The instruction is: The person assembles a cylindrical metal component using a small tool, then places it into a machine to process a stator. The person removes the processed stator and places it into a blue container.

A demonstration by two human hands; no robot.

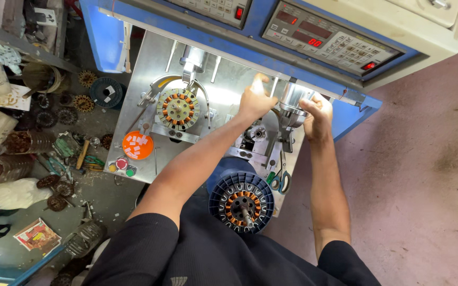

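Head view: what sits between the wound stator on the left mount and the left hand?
In the head view, only bare metal plate lies between that stator and the left hand.

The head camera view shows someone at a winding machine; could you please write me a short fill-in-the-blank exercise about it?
1. The right hand grips a shiny ____ cylinder.
2. The wound stator on the plate carries ____-coloured coils.
3. The scissors have ____ handles.
4. The round sticker-covered lid is ____.

Missing words: metal; copper; green; orange
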